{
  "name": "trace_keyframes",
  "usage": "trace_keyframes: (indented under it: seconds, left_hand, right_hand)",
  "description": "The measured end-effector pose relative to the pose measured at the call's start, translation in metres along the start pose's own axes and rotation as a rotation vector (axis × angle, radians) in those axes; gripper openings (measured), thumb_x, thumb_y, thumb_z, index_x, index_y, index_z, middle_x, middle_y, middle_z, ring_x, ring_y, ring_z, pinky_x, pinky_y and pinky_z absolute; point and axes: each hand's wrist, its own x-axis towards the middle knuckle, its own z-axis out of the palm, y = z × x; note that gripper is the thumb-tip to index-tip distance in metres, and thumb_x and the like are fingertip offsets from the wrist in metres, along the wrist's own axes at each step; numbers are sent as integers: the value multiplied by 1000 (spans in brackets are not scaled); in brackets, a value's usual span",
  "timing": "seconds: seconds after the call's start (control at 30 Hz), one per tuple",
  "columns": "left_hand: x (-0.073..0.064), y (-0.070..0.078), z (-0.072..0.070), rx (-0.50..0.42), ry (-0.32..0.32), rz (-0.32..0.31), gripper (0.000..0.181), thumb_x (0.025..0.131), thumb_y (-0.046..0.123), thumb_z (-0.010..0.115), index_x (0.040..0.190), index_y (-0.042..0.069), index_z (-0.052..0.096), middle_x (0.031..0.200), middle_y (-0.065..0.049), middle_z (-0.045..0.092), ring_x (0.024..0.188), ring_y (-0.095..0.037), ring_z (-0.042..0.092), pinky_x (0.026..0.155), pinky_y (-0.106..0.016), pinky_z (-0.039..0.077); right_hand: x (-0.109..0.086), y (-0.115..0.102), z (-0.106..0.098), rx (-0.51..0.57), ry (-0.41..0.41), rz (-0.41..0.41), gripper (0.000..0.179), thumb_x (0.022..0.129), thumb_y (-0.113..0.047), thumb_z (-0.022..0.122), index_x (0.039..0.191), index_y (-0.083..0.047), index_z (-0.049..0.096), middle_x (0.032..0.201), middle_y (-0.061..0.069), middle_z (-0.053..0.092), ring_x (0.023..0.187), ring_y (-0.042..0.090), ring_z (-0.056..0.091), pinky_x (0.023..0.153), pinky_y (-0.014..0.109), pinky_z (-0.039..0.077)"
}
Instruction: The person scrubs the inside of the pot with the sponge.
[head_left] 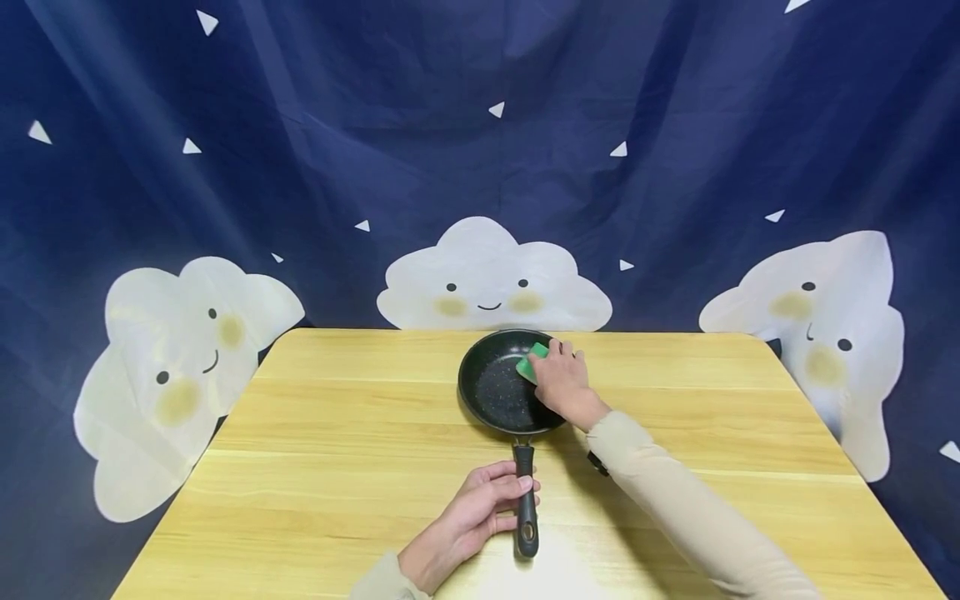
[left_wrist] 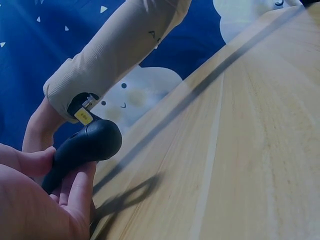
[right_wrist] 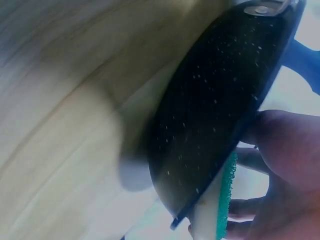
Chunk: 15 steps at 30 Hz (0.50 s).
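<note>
A black frying pan (head_left: 491, 392) with a speckled surface is near the far edge of the table, its handle (head_left: 526, 460) pointing toward me. My left hand (head_left: 483, 507) grips that handle, thumb on top and fingers beneath; the rounded handle end (left_wrist: 102, 140) shows large in the left wrist view. Over the pan's right side, my right hand (head_left: 561, 379) holds a green sponge (head_left: 527, 369) against the inside. From the right wrist view, the sponge (right_wrist: 226, 200) has a white layer and a green layer, and part of it is hidden behind the pan's rim.
Everything stands on a light wooden table (head_left: 337, 467). Behind it hangs a dark blue curtain (head_left: 420, 100) with white clouds and small triangles. A dark band with a yellow tag (left_wrist: 83, 116) sits at my right wrist.
</note>
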Motion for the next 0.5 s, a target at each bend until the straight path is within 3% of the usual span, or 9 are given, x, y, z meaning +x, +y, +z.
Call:
trace_keyframes:
  seconds: [0.5]
  left_hand:
    - [-1,-1,0,6,8,5,29,97,10,69,123,-2,63,106,-10,74,91,-18,70,71,-34,59]
  right_hand:
    - [-31,10,-18,-19,-40,-50,49,85,-30,81,129,-12,68,115,26,57,110,43,51,90,56,48]
